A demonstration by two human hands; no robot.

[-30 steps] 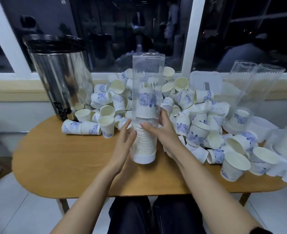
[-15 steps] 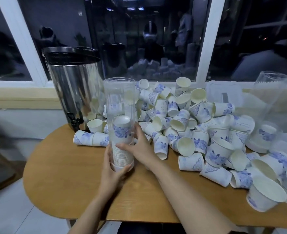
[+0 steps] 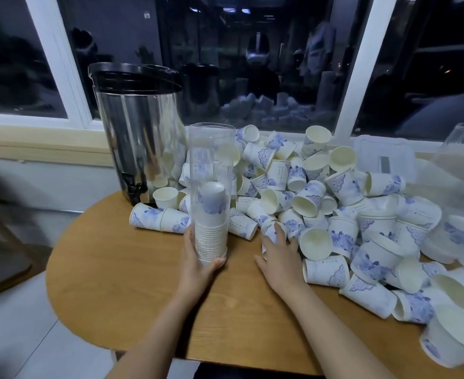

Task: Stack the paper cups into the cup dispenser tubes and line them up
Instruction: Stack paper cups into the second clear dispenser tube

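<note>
Now released by the right hand [image 3: 278, 258], the dispenser tube [image 3: 211, 192] stands upright near the table's [image 3: 110, 283] left edge, its base clasped by the left hand [image 3: 198, 258]. The right hand, fingers spread and holding nothing, reaches a loose paper cup [image 3: 270, 233] at the pile's near edge; loading evidently resumes.

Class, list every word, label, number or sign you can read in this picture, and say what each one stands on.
None can be read.
Paper cups: blue patterns and small dark marks that may be writing, too blurred to read.
Urn: no label shows.
Tube: clear, no print shows.
Window: reflections only.
</note>
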